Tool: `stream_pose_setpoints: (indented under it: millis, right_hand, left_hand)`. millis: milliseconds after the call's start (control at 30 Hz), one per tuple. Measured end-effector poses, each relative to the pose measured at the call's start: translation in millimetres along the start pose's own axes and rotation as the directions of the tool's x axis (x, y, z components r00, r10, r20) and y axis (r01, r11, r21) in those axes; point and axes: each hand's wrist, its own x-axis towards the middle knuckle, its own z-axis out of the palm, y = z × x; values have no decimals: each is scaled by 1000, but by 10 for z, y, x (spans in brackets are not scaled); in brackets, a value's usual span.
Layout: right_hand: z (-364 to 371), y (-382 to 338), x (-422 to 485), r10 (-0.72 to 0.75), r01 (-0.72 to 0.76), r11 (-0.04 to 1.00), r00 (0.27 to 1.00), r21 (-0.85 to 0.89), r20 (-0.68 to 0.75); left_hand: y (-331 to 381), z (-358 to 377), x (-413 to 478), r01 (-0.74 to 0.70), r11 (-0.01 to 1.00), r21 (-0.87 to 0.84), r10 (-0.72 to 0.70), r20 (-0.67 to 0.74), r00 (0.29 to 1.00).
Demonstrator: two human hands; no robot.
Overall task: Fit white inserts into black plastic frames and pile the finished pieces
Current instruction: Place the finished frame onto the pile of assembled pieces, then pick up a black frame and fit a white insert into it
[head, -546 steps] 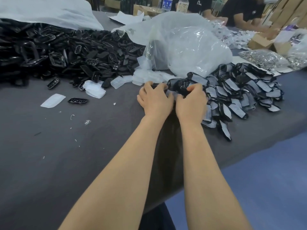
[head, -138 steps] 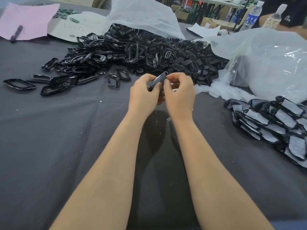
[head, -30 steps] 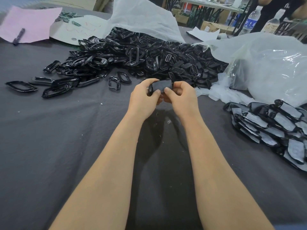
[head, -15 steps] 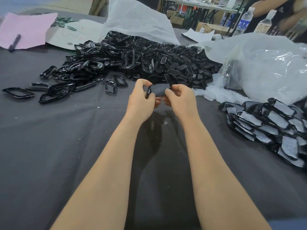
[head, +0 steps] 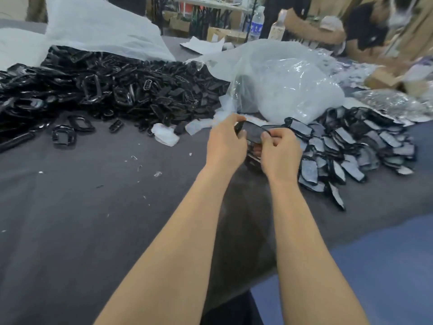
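Black plastic frames (head: 117, 90), a great heap of them, sprawl across the counter (head: 82, 219) from nine round to eleven o'clock, spilling from the mouth of a white sack (head: 98, 26) slumped behind them. Over at one o'clock sits a clear plastic bag (head: 281, 83), puffed up, its pale white contents too cloudy through the film to make out. At three o'clock is the pile of finished pieces (head: 351, 146): black rims with pale faces, overlapping like scales, right up against the foot of the bag. A few loose white inserts (head: 164, 137) lie at the heap's near edge, at nine o'clock from the hands. Just above centre, the held frame (head: 251, 134) is up off the counter between both hands, at the finished pile's left edge. The left grip (head: 226, 146) is curled tight, thumb and fingers pinching the frame's left end. The right grip (head: 280, 153) is closed too, thumb and forefinger nipping the right end. Whether an insert sits in it, I cannot tell.
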Motion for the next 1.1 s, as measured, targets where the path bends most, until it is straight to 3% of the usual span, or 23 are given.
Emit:
stream_pose_setpoints:
  millis: [133, 267, 333, 500, 633, 767, 900, 1100]
  right_hand:
    - [-264, 230, 45, -47, 24, 969, 995, -247, -87]
    - [-328, 354, 73, -23, -16, 941, 994, -338, -109]
    - [-322, 352, 86, -20, -28, 933, 991, -359, -131]
    - [-327, 318, 92, -35, -36, 917, 985, -397, -170]
    - [-200, 175, 24, -97, 43, 960, 978, -278, -183]
    - [163, -101, -119, -148, 138, 980, 987, -145, -61]
    - [708, -424, -312, -179, 200, 975, 965, -96, 192]
    - [1653, -889, -754, -240, 339, 938, 786, -72, 570]
  left_hand:
    - [98, 384, -46, 51, 997, 61, -51, 6, 999]
    - [32, 573, -15, 35, 941, 336, -33, -11, 999]
    - [-4, 613, 1, 46, 921, 386, -41, -22, 999]
    - [-14, 638, -5, 37, 940, 338, -18, -59, 998]
    - [24, 462, 26, 55, 989, 141, -38, -122, 992]
    - [-1, 23, 90, 65, 993, -100, -89, -260, 962]
    - [-221, -604, 130, 95, 968, -233, -185, -403, 896]
    - [-726, -1540, 23, 173, 908, -381, -384, -595, 706]
